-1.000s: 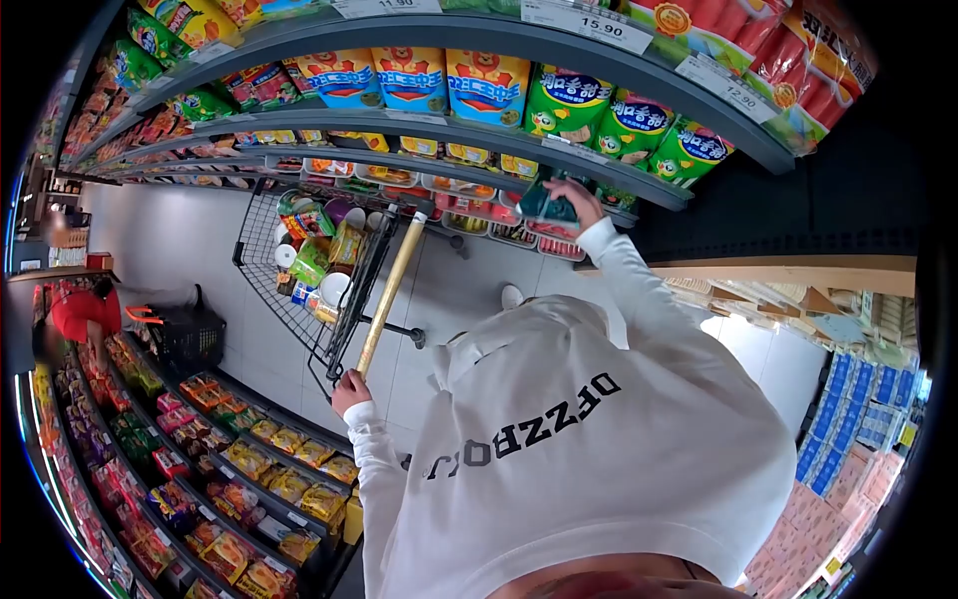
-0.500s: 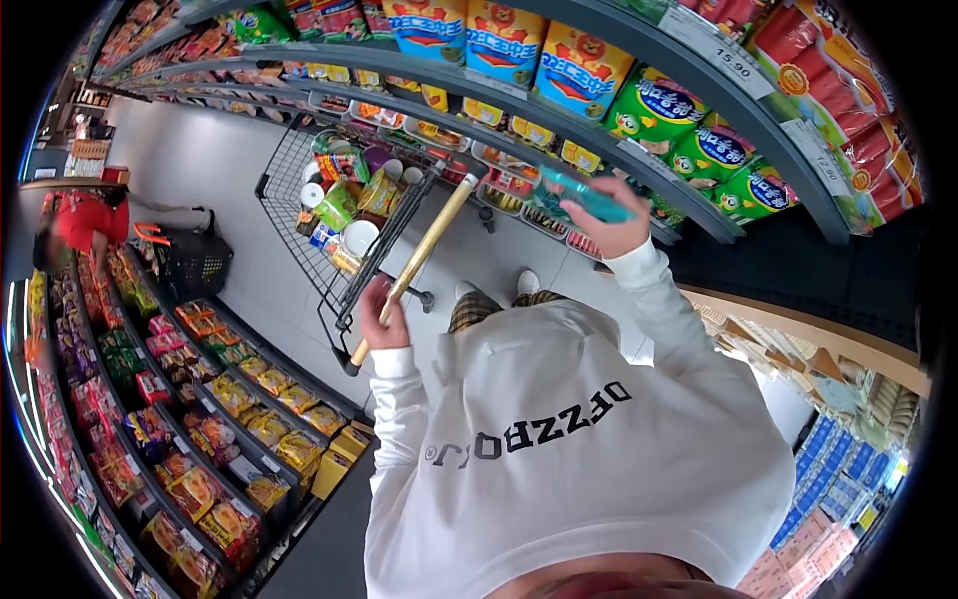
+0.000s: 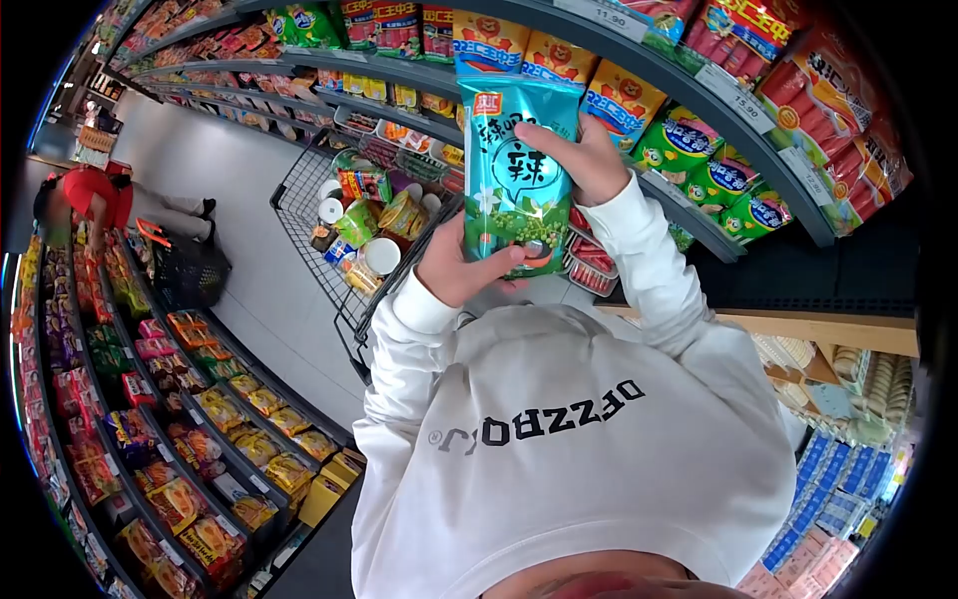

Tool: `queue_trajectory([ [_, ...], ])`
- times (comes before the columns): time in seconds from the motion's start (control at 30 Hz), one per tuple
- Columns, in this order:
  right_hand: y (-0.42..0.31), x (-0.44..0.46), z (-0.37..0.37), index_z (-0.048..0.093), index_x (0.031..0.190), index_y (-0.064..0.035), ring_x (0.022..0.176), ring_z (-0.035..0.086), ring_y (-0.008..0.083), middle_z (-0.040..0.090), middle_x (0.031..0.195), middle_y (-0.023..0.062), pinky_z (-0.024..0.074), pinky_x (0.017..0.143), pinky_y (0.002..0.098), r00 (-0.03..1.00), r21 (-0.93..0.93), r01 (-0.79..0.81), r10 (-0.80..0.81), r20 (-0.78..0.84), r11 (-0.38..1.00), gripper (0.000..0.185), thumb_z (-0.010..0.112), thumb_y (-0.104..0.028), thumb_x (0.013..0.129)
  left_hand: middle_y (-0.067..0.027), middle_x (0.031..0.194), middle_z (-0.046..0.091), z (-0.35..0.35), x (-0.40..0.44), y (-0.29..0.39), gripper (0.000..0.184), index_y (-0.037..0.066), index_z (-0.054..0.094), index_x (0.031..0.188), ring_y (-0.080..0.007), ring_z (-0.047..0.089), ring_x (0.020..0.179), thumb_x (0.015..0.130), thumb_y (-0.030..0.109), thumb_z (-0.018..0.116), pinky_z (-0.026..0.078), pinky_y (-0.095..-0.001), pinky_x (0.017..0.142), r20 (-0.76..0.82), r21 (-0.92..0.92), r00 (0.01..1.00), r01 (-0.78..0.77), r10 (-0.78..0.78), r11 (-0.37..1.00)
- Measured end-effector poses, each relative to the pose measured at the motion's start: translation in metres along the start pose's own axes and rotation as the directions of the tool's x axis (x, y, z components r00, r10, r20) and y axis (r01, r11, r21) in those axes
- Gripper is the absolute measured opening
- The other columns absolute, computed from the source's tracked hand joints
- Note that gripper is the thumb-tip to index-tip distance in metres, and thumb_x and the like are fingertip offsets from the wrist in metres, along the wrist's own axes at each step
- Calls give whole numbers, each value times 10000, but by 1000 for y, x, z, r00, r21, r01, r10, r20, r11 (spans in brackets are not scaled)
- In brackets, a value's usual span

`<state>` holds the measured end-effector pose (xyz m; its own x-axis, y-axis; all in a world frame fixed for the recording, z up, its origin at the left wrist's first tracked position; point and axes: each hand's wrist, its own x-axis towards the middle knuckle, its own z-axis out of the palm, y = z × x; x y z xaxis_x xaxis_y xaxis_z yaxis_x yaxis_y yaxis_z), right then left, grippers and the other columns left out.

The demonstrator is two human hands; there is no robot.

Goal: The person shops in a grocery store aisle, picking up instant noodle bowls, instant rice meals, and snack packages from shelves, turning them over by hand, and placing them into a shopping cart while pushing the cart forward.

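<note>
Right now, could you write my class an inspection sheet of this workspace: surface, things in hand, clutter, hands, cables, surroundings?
Surface: pale floor.
Things in hand: teal packet, seen from its printed side.
Clutter: mixed packets and a white tub in the cart.
Hands: left hand grips the packet's lower left; right hand, its upper right.
Cables: nothing seen.
Surroundings: stocked shelves; person in red bending; black basket.

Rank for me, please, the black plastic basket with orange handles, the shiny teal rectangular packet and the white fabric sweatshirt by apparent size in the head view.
1. White fabric sweatshirt
2. Shiny teal rectangular packet
3. Black plastic basket, though it stands farthest away
</note>
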<state>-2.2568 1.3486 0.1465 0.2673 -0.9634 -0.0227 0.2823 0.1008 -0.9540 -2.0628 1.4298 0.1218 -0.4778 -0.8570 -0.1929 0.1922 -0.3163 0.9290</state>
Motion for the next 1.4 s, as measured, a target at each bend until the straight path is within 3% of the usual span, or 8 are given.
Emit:
queue_trajectory([
  [0.07, -5, -9, 22, 599, 1209, 19, 961, 654, 141, 686, 1083, 74, 538, 840, 288, 1000, 155, 11, -13, 14, 988, 396, 721, -197, 900, -153, 1099, 673, -6, -7, 0, 461, -31, 481, 1298, -247, 712, 823, 916, 124, 686, 616, -329, 655, -24, -40, 999, -46, 45, 998],
  [0.17, 5, -22, 38, 542, 1271, 26, 988, 629, 129, 654, 1145, 76, 519, 858, 283, 995, -66, 12, -6, 100, 998, 414, 675, -172, 933, -149, 1109, 669, -19, -19, 6, 435, -26, 494, 1293, -254, 707, 868, 919, 102, 674, 622, -332, 669, -64, -101, 993, -109, 103, 989],
  [0.23, 8, -33, 58, 519, 1290, 31, 988, 620, 125, 639, 1162, 76, 509, 864, 286, 992, 0, 51, -51, 118, 999, 418, 664, -141, 938, -141, 1124, 667, -27, -29, 13, 421, -20, 499, 1293, -254, 703, 928, 914, 57, 666, 629, -331, 672, -82, -132, 990, -127, 116, 983],
  [0.43, 9, -38, 90, 509, 1288, 60, 1016, 617, 128, 643, 1160, 97, 505, 881, 296, 970, -13, 106, -101, 220, 994, 384, 631, -72, 948, -164, 1086, 668, -37, -51, 31, 440, -49, 507, 1269, -266, 716, 841, 926, 171, 674, 618, -344, 661, -233, -125, 946, -261, 227, 957],
  [0.53, 10, -33, 100, 509, 1284, 68, 1023, 618, 130, 649, 1159, 103, 503, 889, 297, 964, -28, 116, -106, 245, 993, 381, 630, -65, 948, -141, 1071, 662, -44, -58, 36, 411, -38, 524, 1251, -249, 701, 860, 895, 80, 693, 623, -338, 664, -245, -177, 941, -279, 232, 944],
  [1.27, 45, -20, 186, 507, 1278, 73, 1028, 604, 130, 644, 1145, 109, 487, 902, 302, 948, -110, 75, -36, 315, 991, 375, 621, -73, 952, -141, 1125, 641, -115, -121, 29, 386, -33, 512, 1248, -257, 676, 993, 892, -14, 659, 637, -387, 764, -300, -241, 927, -301, 224, 923],
  [1.33, 50, -19, 194, 496, 1293, 75, 1030, 602, 133, 639, 1155, 111, 481, 909, 304, 938, -113, 113, -69, 339, 987, 398, 624, -97, 958, -150, 1070, 676, -119, -126, 25, 430, -41, 521, 1256, -266, 714, 836, 896, 117, 696, 616, -338, 673, -337, -180, 900, -350, 277, 919],
  [1.4, 54, -20, 200, 490, 1302, 74, 1037, 599, 135, 636, 1162, 112, 478, 916, 306, 938, -118, 102, -56, 341, 988, 406, 621, -103, 961, -150, 1069, 677, -124, -131, 24, 428, -41, 522, 1253, -264, 714, 834, 894, 112, 698, 617, -336, 670, -343, -193, 898, -355, 276, 915],
])
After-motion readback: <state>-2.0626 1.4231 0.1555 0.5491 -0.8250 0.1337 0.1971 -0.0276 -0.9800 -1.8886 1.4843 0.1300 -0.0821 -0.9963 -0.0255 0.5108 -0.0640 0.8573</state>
